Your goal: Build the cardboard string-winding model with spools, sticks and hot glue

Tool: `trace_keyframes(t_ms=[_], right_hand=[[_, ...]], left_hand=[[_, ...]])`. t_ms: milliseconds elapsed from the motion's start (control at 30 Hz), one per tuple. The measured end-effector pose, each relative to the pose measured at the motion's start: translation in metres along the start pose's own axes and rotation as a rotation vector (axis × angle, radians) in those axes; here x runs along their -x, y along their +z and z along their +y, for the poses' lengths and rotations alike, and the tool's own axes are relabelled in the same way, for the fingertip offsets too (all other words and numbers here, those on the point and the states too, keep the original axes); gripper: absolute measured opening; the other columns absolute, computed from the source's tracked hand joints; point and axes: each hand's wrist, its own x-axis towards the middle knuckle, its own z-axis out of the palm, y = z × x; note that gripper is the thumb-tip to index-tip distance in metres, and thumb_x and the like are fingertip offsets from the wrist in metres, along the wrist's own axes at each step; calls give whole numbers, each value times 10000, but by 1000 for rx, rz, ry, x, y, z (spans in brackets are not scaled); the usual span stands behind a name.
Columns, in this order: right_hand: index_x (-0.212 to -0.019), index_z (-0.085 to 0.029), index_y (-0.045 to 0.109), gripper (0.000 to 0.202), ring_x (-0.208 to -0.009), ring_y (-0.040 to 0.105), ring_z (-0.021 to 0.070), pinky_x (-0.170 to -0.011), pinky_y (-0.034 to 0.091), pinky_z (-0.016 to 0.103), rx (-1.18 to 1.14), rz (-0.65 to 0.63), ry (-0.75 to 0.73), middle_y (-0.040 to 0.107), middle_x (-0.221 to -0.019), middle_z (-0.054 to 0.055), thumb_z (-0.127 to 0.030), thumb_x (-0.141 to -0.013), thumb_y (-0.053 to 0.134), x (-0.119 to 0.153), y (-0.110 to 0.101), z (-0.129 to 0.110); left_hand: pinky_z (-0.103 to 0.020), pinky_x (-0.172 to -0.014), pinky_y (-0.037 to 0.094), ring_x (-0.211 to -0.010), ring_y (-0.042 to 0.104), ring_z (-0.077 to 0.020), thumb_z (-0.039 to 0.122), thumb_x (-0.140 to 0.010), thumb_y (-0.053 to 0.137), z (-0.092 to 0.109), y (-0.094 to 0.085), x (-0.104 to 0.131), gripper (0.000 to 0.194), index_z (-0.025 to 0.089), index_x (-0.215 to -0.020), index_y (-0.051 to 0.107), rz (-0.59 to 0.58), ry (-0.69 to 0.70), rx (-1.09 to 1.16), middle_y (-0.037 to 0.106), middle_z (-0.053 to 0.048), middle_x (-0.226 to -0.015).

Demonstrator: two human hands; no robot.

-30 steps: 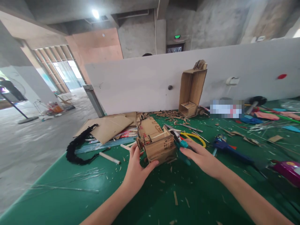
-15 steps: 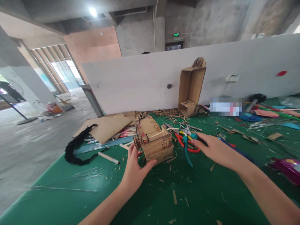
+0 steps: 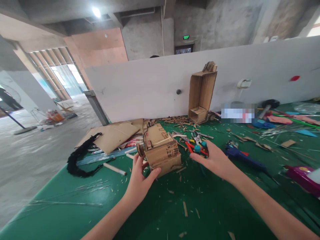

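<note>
My left hand [image 3: 141, 178] grips the lower left of a small cardboard model [image 3: 165, 155], thumb along its front edge and fingers by a round cardboard wheel [image 3: 140, 150]. The model has printed markings, and a dark wire runs over its top. To its right, my right hand [image 3: 215, 160] is closed around the teal-handled diagonal cutters [image 3: 196, 138], whose metal jaws point away from me. Most of their handles are hidden under my palm. A red-handled tool [image 3: 188, 146] lies just behind and beside the cutters.
A tall cardboard box shape [image 3: 203, 96] stands against the white partition [image 3: 140, 90]. A blue glue gun [image 3: 242, 158] lies to the right. Cardboard scraps, a black fuzzy strip [image 3: 75, 160], a pale stick [image 3: 115, 168] and clear thin strands lie on the green table [image 3: 120, 223].
My right hand has closed further round the cutters and drawn in toward the left, covering their handles. The blue glue gun shows more fully. My left hand stays on the model.
</note>
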Motion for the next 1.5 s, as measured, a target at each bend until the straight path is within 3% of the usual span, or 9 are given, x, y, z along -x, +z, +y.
trace_keyframes(t_ms=[133,300,400,500,600,767,1033,1333,1500], right_hand=[[-958,-171,455,410,-953,517,267,-796,437,405,-21,107,-61,515,-1021,118,-490,-721,557,1,14,3],[-1185,-169,443,440,-1163,447,293,-976,349,490,-74,87,-228,524,-1177,143,-209,-747,471,12,23,-4],[-1257,-186,409,437,-1139,501,272,-947,401,462,-147,124,-246,539,-1221,135,-256,-827,451,15,22,-9],[-1191,-175,465,349,-1033,575,255,-881,458,424,-202,160,-291,603,-1109,127,-295,-865,430,16,20,-16],[-1104,-176,514,270,-1017,586,255,-880,466,416,-194,183,-386,622,-1054,123,-257,-859,435,18,21,-25],[-1149,-197,497,316,-1045,582,259,-888,472,423,-204,211,-450,620,-1091,113,-202,-834,465,12,31,-36],[-1161,-193,459,351,-1030,597,253,-893,480,430,-259,271,-513,619,-1095,122,-150,-813,468,-5,52,-31],[-1224,-191,457,418,-1037,598,259,-897,476,435,-261,260,-457,621,-1131,114,-186,-808,501,-8,55,-32],[-1170,-206,521,395,-1062,568,236,-919,453,407,-436,94,-415,616,-1145,76,-146,-780,489,-7,50,-32]], left_hand=[[-355,-958,470,-1194,440,-228,345,-814,600,1,-3,-1,389,242,-1169,477,12,-8,61,384,-69,-1226],[-347,-930,486,-1170,454,-226,349,-798,613,1,-3,-2,387,252,-1154,494,31,-23,103,407,-60,-1206],[-345,-930,482,-1181,439,-228,350,-798,617,-1,-3,-2,390,246,-1150,486,23,-29,105,396,-63,-1209],[-348,-938,475,-1196,419,-232,358,-810,605,0,-4,-2,391,240,-1157,469,1,-24,123,387,-64,-1193],[-355,-939,473,-1197,419,-240,373,-814,594,2,-4,-2,404,237,-1169,459,8,-17,149,387,-67,-1193],[-352,-927,479,-1186,433,-246,387,-808,588,4,-5,-2,392,219,-1143,471,5,-14,133,386,-76,-1198],[-364,-966,453,-1199,423,-242,382,-812,586,2,-8,-2,444,219,-1205,460,-76,-22,58,333,-89,-1275],[-346,-929,488,-1171,453,-233,370,-828,575,3,-11,-3,403,237,-1194,473,-17,21,84,377,-69,-1184],[-344,-981,452,-1234,400,-235,345,-839,575,4,-11,-1,446,270,-1260,451,-121,33,36,328,-65,-1290]])
